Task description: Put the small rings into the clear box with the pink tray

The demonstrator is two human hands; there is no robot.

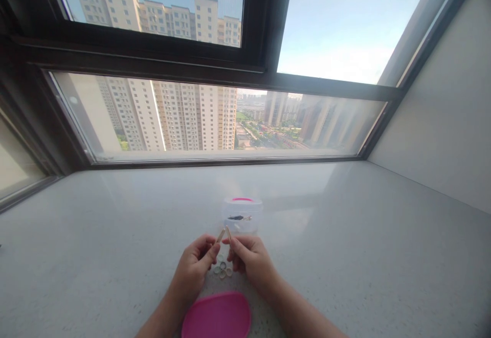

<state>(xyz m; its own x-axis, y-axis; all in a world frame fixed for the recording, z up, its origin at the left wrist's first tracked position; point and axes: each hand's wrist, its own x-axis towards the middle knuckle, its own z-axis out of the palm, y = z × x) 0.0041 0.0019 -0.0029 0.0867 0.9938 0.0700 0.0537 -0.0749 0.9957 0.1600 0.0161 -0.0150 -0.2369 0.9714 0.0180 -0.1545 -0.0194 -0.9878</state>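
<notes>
My left hand (197, 264) is closed in a pinch on a small pale stick-like piece (221, 234). My right hand (249, 258) pinches a second such piece (228, 232), and the two tips nearly meet between the hands. Under the hands, several small metal rings (223, 270) lie on the sill. Just beyond my fingers stands a clear plastic container (242, 215) with a few small dark parts inside. A pink lid (217, 316) lies flat between my forearms, close to me.
The pale speckled stone sill (345, 235) stretches wide on both sides. A dark-framed window (230, 72) closes the far edge, with high-rise buildings outside. A plain wall (441, 123) rises at the right.
</notes>
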